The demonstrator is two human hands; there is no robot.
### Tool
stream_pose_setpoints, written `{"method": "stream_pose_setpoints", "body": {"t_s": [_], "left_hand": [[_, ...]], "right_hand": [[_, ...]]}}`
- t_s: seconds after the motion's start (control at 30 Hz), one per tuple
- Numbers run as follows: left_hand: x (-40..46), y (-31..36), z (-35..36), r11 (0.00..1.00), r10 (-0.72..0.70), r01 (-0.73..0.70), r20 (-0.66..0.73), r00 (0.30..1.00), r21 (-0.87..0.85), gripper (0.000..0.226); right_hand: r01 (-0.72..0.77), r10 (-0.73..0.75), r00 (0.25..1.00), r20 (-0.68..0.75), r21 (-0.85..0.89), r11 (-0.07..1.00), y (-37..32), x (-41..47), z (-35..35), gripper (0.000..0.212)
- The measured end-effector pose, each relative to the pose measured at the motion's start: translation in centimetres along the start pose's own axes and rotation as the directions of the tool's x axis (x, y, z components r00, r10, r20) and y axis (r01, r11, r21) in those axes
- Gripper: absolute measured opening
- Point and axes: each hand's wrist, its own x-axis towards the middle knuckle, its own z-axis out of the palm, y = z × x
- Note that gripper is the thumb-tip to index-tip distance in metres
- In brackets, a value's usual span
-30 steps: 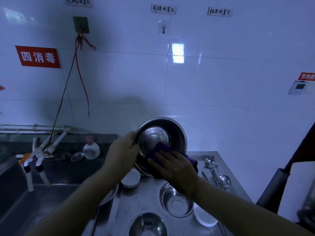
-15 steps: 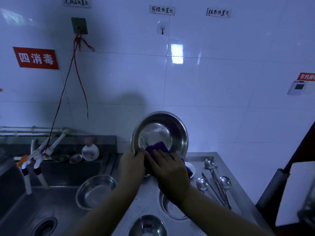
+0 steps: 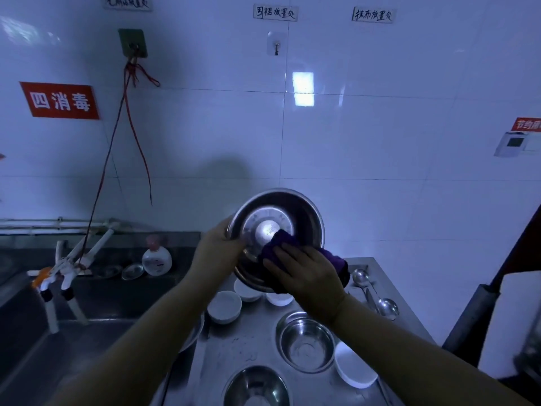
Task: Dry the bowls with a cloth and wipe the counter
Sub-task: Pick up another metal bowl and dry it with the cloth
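I hold a large steel bowl [image 3: 273, 213] tilted up above the counter, its inside facing me. My left hand [image 3: 218, 253] grips the bowl's left rim. My right hand [image 3: 304, 273] presses a purple cloth [image 3: 281, 243] against the bowl's lower right inside wall, and the cloth drapes over the rim. The steel counter [image 3: 246, 341] below carries two more steel bowls [image 3: 306, 345] [image 3: 256, 386] and several small white bowls [image 3: 224, 306] [image 3: 354, 369].
Ladles and spoons [image 3: 377, 294] lie at the counter's right side. A sink [image 3: 58, 332] with taps [image 3: 67, 268] and a soap bottle [image 3: 156, 257] is to the left. Another steel bowl [image 3: 193, 335] sits half hidden under my left forearm. A dark post [image 3: 474, 312] stands at right.
My left hand has shifted from the bowl's bottom edge up to its left rim. My right hand has slid the cloth to the right inside the bowl.
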Motion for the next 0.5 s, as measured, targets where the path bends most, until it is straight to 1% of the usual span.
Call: {"method": "stream_pose_setpoints", "body": {"t_s": [0.03, 0.07, 0.13, 0.2, 0.3, 0.37, 0.43, 0.5], "left_hand": [[-0.6, -0.3, 0.9, 0.999, -0.007, 0.005, -0.054, 0.998, -0.033, 0.035], [-1.3, -0.7, 2.0, 0.996, -0.028, 0.021, -0.080, 0.996, -0.091, 0.029], [-2.5, -1.6, 3.6, 0.962, -0.147, 0.117, -0.110, 0.983, -0.246, 0.018], [-2.7, -2.0, 4.0, 0.931, -0.217, 0.161, -0.142, 0.966, -0.327, 0.019], [-2.3, -2.0, 3.3, 0.921, -0.207, 0.172, -0.065, 0.976, -0.350, 0.024], [-1.8, -1.7, 2.4, 0.942, -0.167, 0.156, -0.013, 0.986, -0.297, 0.033], [-0.5, -1.7, 1.1, 0.990, -0.096, 0.098, 0.019, 0.995, -0.097, 0.039], [0.8, -1.4, -0.2, 0.995, -0.050, 0.040, 0.110, 0.993, 0.093, 0.041]], "right_hand": [[-0.054, 0.054, 0.999, 0.002, 0.003, 0.999, -0.6, 0.4, 0.0, 0.022], [-0.111, 0.111, 0.994, 0.009, 0.012, 0.994, -1.4, 0.6, 0.0, 0.024], [-0.198, 0.197, 0.980, 0.028, 0.049, 0.979, -2.7, 0.9, 0.0, 0.029], [-0.230, 0.227, 0.973, 0.050, 0.067, 0.971, -3.6, 0.9, 0.0, 0.031], [-0.221, 0.218, 0.974, 0.056, 0.073, 0.972, -3.9, 0.2, 0.1, 0.033], [-0.157, 0.154, 0.987, 0.051, 0.065, 0.985, -3.3, -0.6, 0.2, 0.031], [-0.048, 0.045, 0.998, 0.049, 0.049, 0.998, -2.1, -1.3, 0.2, 0.031], [0.048, -0.051, 0.997, 0.064, 0.051, 0.998, -0.7, -1.7, 0.1, 0.030]]}}
